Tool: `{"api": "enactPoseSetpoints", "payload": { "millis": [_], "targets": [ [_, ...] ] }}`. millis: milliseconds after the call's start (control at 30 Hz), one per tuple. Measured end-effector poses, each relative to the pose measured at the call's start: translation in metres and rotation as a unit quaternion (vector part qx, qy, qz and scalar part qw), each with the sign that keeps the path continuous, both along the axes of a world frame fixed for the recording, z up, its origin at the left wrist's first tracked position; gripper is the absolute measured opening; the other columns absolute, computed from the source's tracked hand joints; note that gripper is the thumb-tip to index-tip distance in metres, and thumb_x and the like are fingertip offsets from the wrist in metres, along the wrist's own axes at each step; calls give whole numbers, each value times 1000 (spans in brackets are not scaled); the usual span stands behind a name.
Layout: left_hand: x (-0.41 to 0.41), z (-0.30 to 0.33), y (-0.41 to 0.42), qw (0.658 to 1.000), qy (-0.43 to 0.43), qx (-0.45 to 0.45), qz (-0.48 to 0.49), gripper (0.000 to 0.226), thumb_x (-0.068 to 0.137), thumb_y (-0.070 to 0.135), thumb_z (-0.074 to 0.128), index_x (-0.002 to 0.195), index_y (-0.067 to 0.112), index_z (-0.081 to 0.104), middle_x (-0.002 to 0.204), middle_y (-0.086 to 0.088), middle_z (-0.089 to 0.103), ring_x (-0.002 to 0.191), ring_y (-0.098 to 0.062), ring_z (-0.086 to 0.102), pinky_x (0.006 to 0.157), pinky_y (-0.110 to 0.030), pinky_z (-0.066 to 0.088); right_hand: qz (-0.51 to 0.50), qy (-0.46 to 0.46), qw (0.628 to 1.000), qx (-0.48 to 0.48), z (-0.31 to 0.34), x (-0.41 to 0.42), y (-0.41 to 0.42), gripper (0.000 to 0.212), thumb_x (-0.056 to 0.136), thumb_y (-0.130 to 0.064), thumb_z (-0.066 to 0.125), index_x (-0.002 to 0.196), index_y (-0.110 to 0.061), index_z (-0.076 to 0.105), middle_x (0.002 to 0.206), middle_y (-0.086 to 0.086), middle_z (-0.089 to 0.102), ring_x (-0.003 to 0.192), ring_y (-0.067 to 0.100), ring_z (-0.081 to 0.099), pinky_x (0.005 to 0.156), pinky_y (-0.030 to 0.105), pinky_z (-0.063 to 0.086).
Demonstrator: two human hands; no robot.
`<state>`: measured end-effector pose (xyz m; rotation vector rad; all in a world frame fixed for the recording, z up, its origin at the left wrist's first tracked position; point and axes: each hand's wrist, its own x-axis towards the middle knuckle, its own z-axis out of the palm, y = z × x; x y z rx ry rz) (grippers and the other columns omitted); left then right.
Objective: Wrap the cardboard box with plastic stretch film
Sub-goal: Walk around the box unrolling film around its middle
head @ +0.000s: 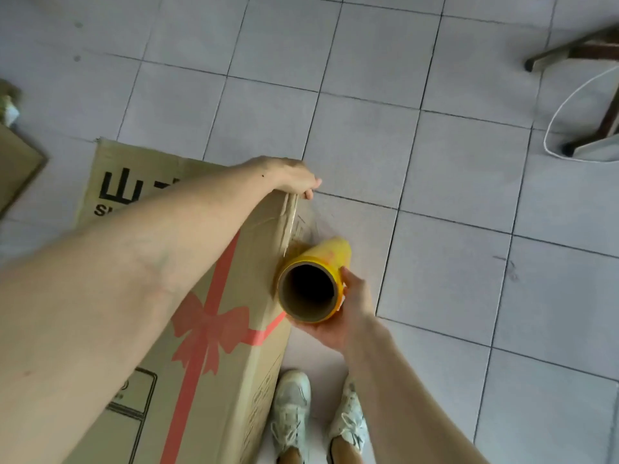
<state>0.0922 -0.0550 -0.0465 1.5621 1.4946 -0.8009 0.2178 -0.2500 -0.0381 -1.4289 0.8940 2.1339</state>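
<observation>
The cardboard box (214, 296) stands tall on the tiled floor (435, 162), at about nine o'clock from the person's shoes (315, 416). It looks stiff and bulky, likely steady enough to pull film against. The left hand (294, 177) reaches across the box top to its far corner at twelve o'clock, fingers curled over the edge and pinching the loose end of the stretch film (301, 226) there. That film is thin, clingy and quick to tear or bunch — better held by a gathered edge, as it is. The right hand (338, 316) cups the yellow roll (315, 279) from underneath at its near end, fingers wrapped round the rim, just beside the box's side. The roll seems light, and its hollow core offers a second grip. Both arms are extended, the left nearly straight.
</observation>
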Motion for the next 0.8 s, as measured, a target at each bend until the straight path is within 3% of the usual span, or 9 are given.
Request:
{"api": "enactPoseSetpoints", "payload": {
  "millis": [100, 200, 267, 333, 400, 433, 533, 633, 800],
  "targets": [
    [-2, 1, -2, 998, 18, 30, -44, 48, 104, 50, 35, 116, 23, 73, 137, -6, 58, 121, -27, 53, 102, -36, 37, -40, 14, 999, -21, 3, -10, -21, 58, 92, -50, 48, 131, -7, 49, 115, 26, 65, 99, 43, 64, 78, 51, 55],
    [3, 6, -9, 971, 38, 153, -178, 49, 102, 56, 35, 103, 20, 68, 123, -9, 64, 108, -29, 56, 84, -37, 38, 133, -115, 984, 32, 8, -3, -20, 42, 100, -37, 37, 141, -27, 39, 132, 17, 52, 102, 39, 61, 80, 55, 53],
    [9, 8, -24, 935, 32, 208, -284, 54, 103, 56, 27, 109, 24, 69, 121, -4, 65, 113, -27, 56, 86, -40, 39, 263, -224, 933, 98, 9, 4, -5, 37, 101, -24, 31, 134, -24, 48, 128, 12, 54, 107, 36, 61, 89, 58, 52],
    [8, 3, -43, 900, 71, 206, -377, 61, 103, 56, 17, 117, 28, 69, 128, 0, 63, 126, -25, 48, 101, -49, 32, 385, -282, 867, 142, 8, 8, 17, 34, 98, -17, 34, 122, -11, 58, 113, 16, 64, 92, 35, 67, 79, 55, 57],
    [2, -1, -58, 871, 122, 204, -430, 68, 102, 57, 12, 118, 27, 70, 132, 3, 61, 134, -24, 37, 110, -54, 20, 479, -274, 816, 172, 17, 6, 36, 34, 97, -23, 39, 119, -4, 56, 111, 19, 65, 88, 33, 67, 71, 50, 58],
    [-2, -1, -63, 860, 137, 212, -444, 68, 102, 57, 13, 116, 26, 71, 131, 3, 61, 135, -24, 34, 111, -54, 19, 500, -255, 810, 170, 22, 2, 42, 39, 97, -34, 40, 119, -4, 53, 113, 20, 63, 94, 36, 65, 74, 51, 56],
    [-12, 4, -68, 843, 134, 249, -457, 51, 103, 49, 29, 104, 23, 71, 119, 1, 62, 124, -25, 39, 109, -47, 26, 491, -184, 840, 137, 26, -12, 43, 82, 78, -77, 47, 134, -17, 44, 132, 17, 52, 112, 49, 56, 79, 58, 52],
    [-12, 4, -67, 821, 164, 246, -489, 54, 103, 46, 25, 102, 21, 73, 113, 1, 64, 118, -26, 39, 104, -44, 32, 379, -172, 902, 114, 12, -24, 21, 86, 65, -69, 66, 134, -21, 47, 127, 15, 58, 101, 45, 63, 75, 66, 52],
    [-9, 10, -65, 827, 167, 224, -488, 63, 103, 53, 22, 114, 19, 74, 135, -1, 62, 131, -26, 34, 115, -44, 24, 156, -156, 974, 52, -8, -29, -60, 65, 75, -54, 59, 134, -36, 38, 128, 17, 54, 102, 45, 59, 74, 66, 51]
  ]
}}
